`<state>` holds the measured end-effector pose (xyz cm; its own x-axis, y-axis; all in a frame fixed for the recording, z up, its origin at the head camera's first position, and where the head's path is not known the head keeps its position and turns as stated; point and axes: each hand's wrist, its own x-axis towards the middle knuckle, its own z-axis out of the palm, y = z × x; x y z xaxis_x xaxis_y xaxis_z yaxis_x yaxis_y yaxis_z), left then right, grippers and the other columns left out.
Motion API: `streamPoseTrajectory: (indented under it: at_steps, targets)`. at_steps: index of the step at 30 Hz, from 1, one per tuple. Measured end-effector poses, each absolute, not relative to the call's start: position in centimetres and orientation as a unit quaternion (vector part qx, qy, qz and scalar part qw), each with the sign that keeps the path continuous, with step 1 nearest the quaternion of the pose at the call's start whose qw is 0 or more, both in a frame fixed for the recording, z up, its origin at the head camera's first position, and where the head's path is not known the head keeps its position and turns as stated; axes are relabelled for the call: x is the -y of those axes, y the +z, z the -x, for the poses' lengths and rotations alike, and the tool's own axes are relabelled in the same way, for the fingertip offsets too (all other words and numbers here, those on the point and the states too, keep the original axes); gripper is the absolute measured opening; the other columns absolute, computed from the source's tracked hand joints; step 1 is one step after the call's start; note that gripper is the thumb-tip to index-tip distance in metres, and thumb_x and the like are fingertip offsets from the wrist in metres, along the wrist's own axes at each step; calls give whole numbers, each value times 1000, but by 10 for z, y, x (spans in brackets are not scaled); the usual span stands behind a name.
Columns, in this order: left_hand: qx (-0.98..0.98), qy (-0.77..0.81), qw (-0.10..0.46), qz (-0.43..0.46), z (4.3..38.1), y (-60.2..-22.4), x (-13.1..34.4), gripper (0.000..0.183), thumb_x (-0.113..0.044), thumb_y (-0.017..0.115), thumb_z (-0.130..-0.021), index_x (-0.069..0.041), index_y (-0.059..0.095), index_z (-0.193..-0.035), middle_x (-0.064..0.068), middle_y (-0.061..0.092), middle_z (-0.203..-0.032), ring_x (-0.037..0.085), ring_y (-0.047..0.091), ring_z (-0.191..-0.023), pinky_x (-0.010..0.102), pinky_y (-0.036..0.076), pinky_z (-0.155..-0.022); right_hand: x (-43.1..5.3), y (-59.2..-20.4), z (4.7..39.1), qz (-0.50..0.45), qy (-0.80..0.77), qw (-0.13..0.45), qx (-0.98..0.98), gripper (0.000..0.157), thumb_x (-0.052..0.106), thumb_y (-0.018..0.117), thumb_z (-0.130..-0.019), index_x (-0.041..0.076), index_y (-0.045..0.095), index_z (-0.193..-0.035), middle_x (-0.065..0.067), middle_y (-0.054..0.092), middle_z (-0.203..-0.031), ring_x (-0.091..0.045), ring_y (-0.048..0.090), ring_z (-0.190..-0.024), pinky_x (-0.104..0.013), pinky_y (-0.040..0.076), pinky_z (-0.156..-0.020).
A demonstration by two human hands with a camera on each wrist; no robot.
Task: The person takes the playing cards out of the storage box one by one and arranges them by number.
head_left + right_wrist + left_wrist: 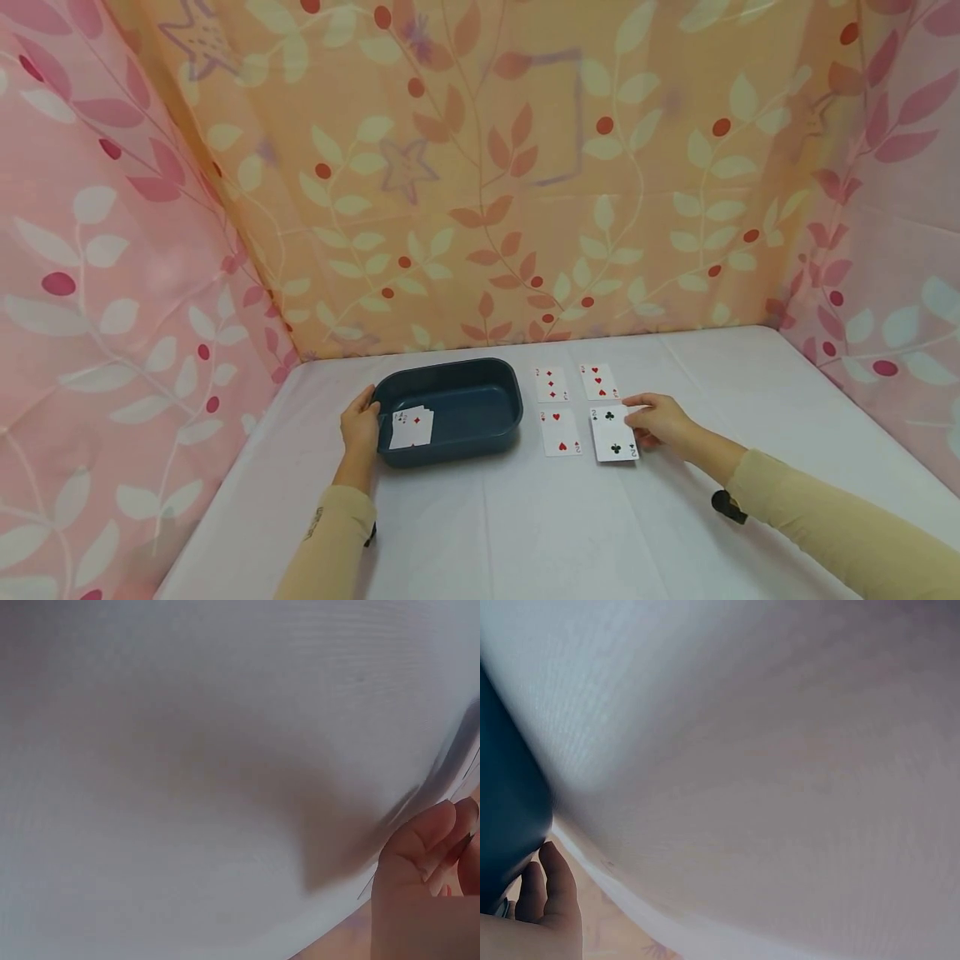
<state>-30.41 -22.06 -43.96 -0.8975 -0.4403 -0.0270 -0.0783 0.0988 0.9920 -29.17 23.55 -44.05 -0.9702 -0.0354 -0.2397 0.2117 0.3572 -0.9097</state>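
While your left hand (360,427) grips the near-left end of the dark blue tray (457,452), with its thumb at the rim and its fingers against the outside wall, your right hand (660,422) pinches the two of clubs (612,432) by its right edge between thumb and fingers. You hold that card face up just above the white cloth (510,533), where your right wrist view shows its shadow; it sits nearly flat, to the right of the two of hearts (560,432). Behind these two lie the three of diamonds (551,385) and the three of hearts (598,381), both face up on the cloth, so the four form a rough block to the right of the tray. At the left end inside the tray you have a small overlapping pile of cards (411,428); a red diamond shows on the top one, but you cannot tell how many lie beneath. Your arms wear beige sleeves (817,512), with a black device (729,506) below your right wrist. Beyond the table's far edge hangs an orange-yellow curtain (450,125) printed with leaves, with pink leafy cloth (112,250) on either side.
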Motion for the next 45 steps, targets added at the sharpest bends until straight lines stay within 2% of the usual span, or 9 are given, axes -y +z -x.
streamPoseTrajectory:
  at_steps: [9,17,26,36,45]
  targets:
    - [725,-650,150,-172,304,-440,221,45,1,40,-100,2,40,-145,20,35,-151,31,28,-142,40,24,-115,-236,-445,300,-74,-564,123,-813,45,1,59,-91,-11,45,-133,-2,60,-75,-12,57,-57,-22,48,-50]
    - [718,-655,159,-172,304,-440,220,44,4,41,-99,4,42,-143,22,37,-149,32,30,-141,40,25,-114,-236,-445,304,-97,-553,131,-817,47,2,58,-92,-10,43,-135,-4,61,-72,-13,58,-56,-25,49,-50]
    - [720,-654,163,-167,303,-440,220,44,5,42,-98,5,43,-142,21,39,-147,32,33,-140,40,26,-114,-242,-441,306,-97,-555,130,-816,43,-3,55,-89,-19,42,-127,-13,64,-80,-14,59,-59,-26,53,-54]
    - [720,-657,149,-168,303,-440,222,44,3,40,-100,4,41,-144,20,37,-149,31,31,-141,40,25,-114,-248,-436,300,-93,-572,101,-809,39,-5,52,-89,-20,41,-123,-6,63,-71,-12,63,-58,-25,53,-53]
    - [727,-649,150,-166,304,-441,222,44,2,40,-100,4,42,-144,21,38,-149,32,31,-141,40,26,-114,-237,-423,300,-77,-584,91,-803,43,3,51,-94,-16,40,-131,-14,68,-88,-10,65,-62,-25,55,-57]
